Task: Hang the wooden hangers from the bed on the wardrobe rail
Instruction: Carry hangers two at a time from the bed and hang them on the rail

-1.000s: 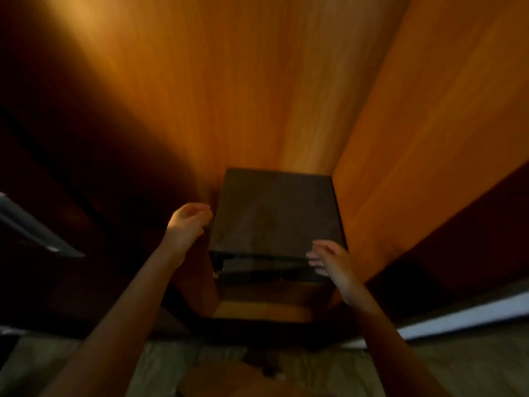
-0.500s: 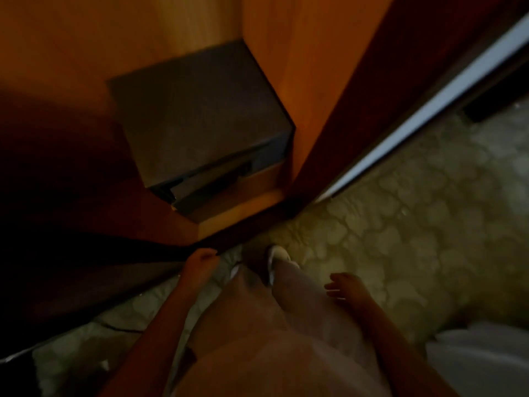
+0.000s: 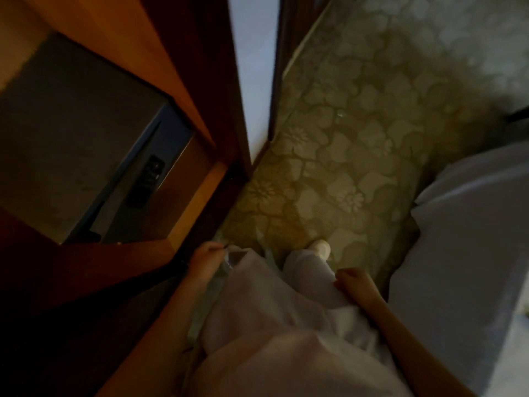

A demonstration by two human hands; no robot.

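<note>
At far left a dark safe (image 3: 65, 133) sits inside the wardrobe (image 3: 148, 61), its keypad facing right, on the orange wooden floor of the cupboard. Right of it stands the dark door edge with a pale strip (image 3: 252, 81) beside it. Near the middle, the left hand (image 3: 206, 255) hangs by the hip, fingers curled loosely, empty. Pale trousers (image 3: 274, 316) and a white shoe (image 3: 320, 248) show below on the flower-patterned carpet (image 3: 352, 156). The right hand (image 3: 353, 283) rests against the thigh, fingers bent, grasping nothing. At far right lies the white bed (image 3: 469, 224). No hanger shows on the visible part of it, and the rail is out of view.
</note>
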